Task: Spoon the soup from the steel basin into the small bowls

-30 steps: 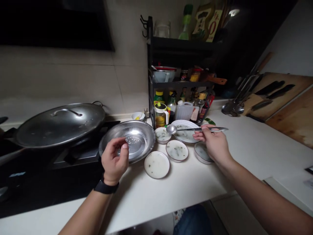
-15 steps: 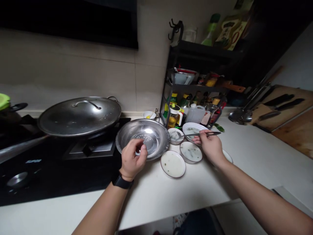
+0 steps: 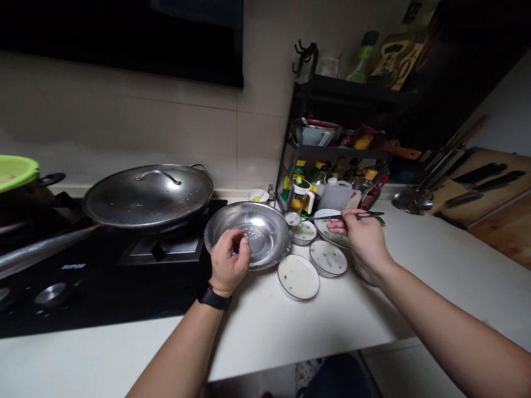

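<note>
My right hand [image 3: 365,240] grips a long dark-handled spoon [image 3: 292,219] with thumb and fingers. Its bowl carries whitish liquid and hangs over the small bowl [image 3: 305,239] beside the steel basin. My left hand [image 3: 230,261] is curled over the basin's near left rim. What lies inside its fingers, if anything, is hidden. The wide steel basin [image 3: 215,221] shows droplets inside. Two more bowls of whitish liquid with dark green bits, a middle bowl [image 3: 327,258] and a front bowl [image 3: 298,277], stand close by. A white ribbed dish [image 3: 326,214] is partly behind my right hand.
To the left, a lidded wok [image 3: 149,202] sits on the black stove [image 3: 124,296]. A dark rack [image 3: 348,152] with bottles stands behind the bowls. Against the wall is a small white dish [image 3: 258,195]. Ladles [image 3: 409,202] and knives [image 3: 489,177] are at the right.
The spoon's bowl has risen out of the small bowl and moved slightly left, toward the basin's rim. My left hand keeps its curl over the basin. The view has shifted slightly left.
</note>
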The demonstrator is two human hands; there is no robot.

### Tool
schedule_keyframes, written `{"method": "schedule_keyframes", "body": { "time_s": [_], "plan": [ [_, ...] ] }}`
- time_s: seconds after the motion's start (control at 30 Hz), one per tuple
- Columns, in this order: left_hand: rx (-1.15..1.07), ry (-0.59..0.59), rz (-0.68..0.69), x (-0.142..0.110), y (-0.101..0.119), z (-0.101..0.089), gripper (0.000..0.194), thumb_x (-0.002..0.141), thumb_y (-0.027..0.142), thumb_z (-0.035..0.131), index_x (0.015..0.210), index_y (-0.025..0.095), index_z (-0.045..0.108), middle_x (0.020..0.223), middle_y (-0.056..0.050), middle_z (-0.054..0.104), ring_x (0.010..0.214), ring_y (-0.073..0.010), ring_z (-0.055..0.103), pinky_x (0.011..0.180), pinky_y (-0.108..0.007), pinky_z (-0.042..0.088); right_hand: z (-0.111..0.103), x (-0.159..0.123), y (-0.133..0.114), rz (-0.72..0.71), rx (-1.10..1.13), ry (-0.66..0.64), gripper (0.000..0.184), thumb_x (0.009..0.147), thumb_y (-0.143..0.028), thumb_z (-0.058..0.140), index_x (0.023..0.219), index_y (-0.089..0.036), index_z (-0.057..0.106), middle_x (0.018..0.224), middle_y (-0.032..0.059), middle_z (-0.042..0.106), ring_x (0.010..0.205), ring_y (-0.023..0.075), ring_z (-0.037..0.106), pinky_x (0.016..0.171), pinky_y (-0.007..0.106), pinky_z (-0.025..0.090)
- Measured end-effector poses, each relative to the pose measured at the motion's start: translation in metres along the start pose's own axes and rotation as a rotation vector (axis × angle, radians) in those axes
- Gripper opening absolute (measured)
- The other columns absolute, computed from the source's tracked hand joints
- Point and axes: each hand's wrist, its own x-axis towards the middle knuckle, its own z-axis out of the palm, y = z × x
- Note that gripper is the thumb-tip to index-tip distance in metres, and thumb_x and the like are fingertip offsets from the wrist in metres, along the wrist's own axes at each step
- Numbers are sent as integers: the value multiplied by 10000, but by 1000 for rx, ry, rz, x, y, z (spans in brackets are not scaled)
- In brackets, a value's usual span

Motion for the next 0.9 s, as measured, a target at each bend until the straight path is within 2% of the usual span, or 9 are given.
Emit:
{"method": "schedule_keyframes", "body": {
  "time_s": [0.2, 0.27, 0.33, 0.4, 0.53, 0.6, 0.63, 0.7, 0.9],
  "plan": [
    [20, 101, -91, 4, -10, -3, 160, 946, 278, 576, 1034, 180, 666, 892, -40, 695, 783, -163, 669, 727, -282, 545, 41, -6, 21, 99, -18, -119, 92, 924, -250, 626, 889, -184, 571, 659, 61, 741, 527, 173, 725, 515, 268, 631],
    [18, 122, -112, 6, -11, -4, 171, 945, 291, 577, 1035, 178, 667, 899, -43, 698, 784, -164, 672, 732, -284, 546, 53, -11, 33, 75, -69, -196, 131, 945, -309, 611, 906, -188, 579, 674, 62, 745, 558, 184, 737, 535, 282, 636],
    [14, 125, -123, 7, -10, -4, 176, 946, 301, 575, 1031, 178, 668, 893, -42, 698, 775, -163, 670, 725, -283, 544, 60, -19, 43, -32, -159, -307, 187, 972, -374, 576, 939, -191, 596, 685, 61, 746, 599, 198, 749, 572, 307, 645],
    [8, 119, -123, 8, -9, -4, 171, 949, 303, 570, 1017, 180, 667, 877, -40, 693, 768, -162, 666, 721, -281, 541, 61, -28, 48, -252, -274, -441, 221, 999, -388, 531, 991, -188, 624, 726, 66, 756, 650, 203, 760, 626, 327, 652],
    [-4, 106, -108, 6, -7, -2, 167, 958, 301, 564, 1017, 182, 664, 874, -44, 687, 776, -162, 666, 731, -280, 541, 54, -45, 41, -945, -573, -809, 195, 995, -244, 515, 1054, -193, 694, 961, 118, 783, 840, 231, 771, 741, 365, 646],
    [-11, 101, -102, 5, -7, -2, 166, 959, 300, 566, 1021, 181, 663, 877, -47, 689, 779, -163, 668, 736, -280, 543, 47, -49, 33, -1212, -666, -905, 221, 976, -159, 512, 1081, -188, 704, 1028, 132, 779, 877, 238, 765, 744, 363, 641],
    [-13, 101, -105, 5, -7, -2, 167, 958, 301, 566, 1021, 180, 663, 879, -48, 690, 780, -163, 670, 736, -280, 544, 43, -50, 29, -1270, -671, -890, 237, 971, -131, 511, 1105, -185, 698, 1034, 131, 778, 884, 235, 763, 744, 354, 639],
    [-15, 105, -118, 5, -7, -2, 171, 957, 306, 567, 1020, 179, 663, 881, -50, 693, 777, -164, 672, 725, -277, 544, 32, -49, 23, -1257, -615, -769, 244, 965, -108, 528, 1142, -187, 676, 1039, 122, 775, 916, 221, 759, 773, 334, 633],
    [-18, 107, -160, 6, -8, -2, 187, 959, 327, 562, 1010, 179, 665, 878, -46, 694, 782, -165, 673, 732, -282, 545, -11, -31, 23, -857, -466, -270, 149, 978, -247, 592, 1111, -233, 658, 839, 46, 768, 778, 210, 760, 798, 353, 617]
  ]
}}
